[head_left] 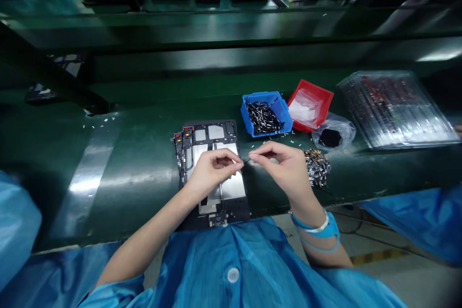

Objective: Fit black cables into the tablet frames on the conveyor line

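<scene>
My left hand (212, 172) and my right hand (283, 166) hang just above an opened tablet (216, 133), which lies face down with its batteries and circuit boards showing. Each hand pinches one end of a thin black cable (247, 160), and the fingertips almost meet over the tablet's right edge. My left hand is directly over the tablet and hides its middle. A blue bin (265, 113) of black cables with metal ends stands beyond my hands. A loose heap of small cables (316, 168) lies near my right hand.
A red bin (309, 105) holds white material. Next to it are a plastic bag (332, 134) with something black inside and a stack of clear trays (395, 110). Small white bits dot the green conveyor belt (144, 168). Co-workers' hands work on devices across the belt.
</scene>
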### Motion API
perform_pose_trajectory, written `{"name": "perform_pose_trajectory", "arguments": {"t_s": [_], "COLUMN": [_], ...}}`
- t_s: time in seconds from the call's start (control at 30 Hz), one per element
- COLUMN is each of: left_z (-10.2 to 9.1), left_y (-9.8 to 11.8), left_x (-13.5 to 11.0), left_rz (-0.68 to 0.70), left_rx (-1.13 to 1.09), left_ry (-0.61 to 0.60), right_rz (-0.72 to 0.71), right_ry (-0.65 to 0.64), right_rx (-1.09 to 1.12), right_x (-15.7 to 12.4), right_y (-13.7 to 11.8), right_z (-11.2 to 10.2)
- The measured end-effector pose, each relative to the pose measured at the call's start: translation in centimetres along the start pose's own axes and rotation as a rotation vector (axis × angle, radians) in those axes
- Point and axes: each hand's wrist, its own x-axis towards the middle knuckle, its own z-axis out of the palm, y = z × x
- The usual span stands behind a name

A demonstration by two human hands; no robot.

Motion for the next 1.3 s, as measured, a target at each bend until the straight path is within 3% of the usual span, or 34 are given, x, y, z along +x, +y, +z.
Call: {"name": "perform_pose_trajectory", "arguments": {"t_s": [0.1, 0.23, 0.33, 0.43, 0.53, 0.63, 0.77, 0.87, 0.93, 1.07, 1.2, 1.3], "left_z": [-0.5, -0.9, -0.7, -0.2, 0.2, 0.4, 0.3, -0.1, -0.3, -0.7, -0.6, -0.5], "left_y": [0.5, 0.7, 0.4, 0.0, -0.1, 0.0, 0.2, 0.0, -0.2, -0.7, -0.7, -0.7], "left_x": [-0.1, -0.4, -0.4, -0.3, -0.1, -0.1, -0.3, -0.4, -0.5, -0.4, -0.5, -0.9], "left_rz": [0.072, 0.287, 0.281, 0.118, -0.026, -0.041, 0.007, -0.057, -0.125, -0.163, -0.098, -0.024], "left_rx": [0.123, 0.5, 0.627, 0.426, 0.129, 0.026, 0.079, 0.062, -0.016, -0.122, -0.117, 0.004], "left_ry": [0.034, 0.073, 0.024, 0.006, -0.019, -0.033, -0.056, -0.147, -0.172, -0.101, -0.135, -0.142], "right_rz": [-0.032, -0.037, -0.06, -0.195, -0.501, -0.686, -0.639, -0.62, -0.609, -0.475, -0.566, -0.6], "right_ry": [-0.056, -0.107, -0.135, -0.012, 0.227, 0.226, 0.162, 0.162, 0.196, 0.296, 0.152, 0.068], "right_rx": [-0.108, -0.217, -0.287, -0.349, -0.493, -0.65, -0.691, -0.688, -0.71, -0.796, -0.672, -0.654], "right_x": [0.4, 1.1, 1.2, 0.6, -0.7, -1.7, -1.8, -1.4, -1.2, -1.3, -2.1, -2.5], "right_y": [-0.7, -1.1, -1.2, -1.2, -0.9, -0.3, 0.4, 1.2, 1.9, 2.7, 1.5, 0.5], "right_z": [-0.5, -0.8, -0.7, -0.1, 0.9, 1.8, 2.2, 1.6, 0.9, 0.0, 1.0, 2.2]}}
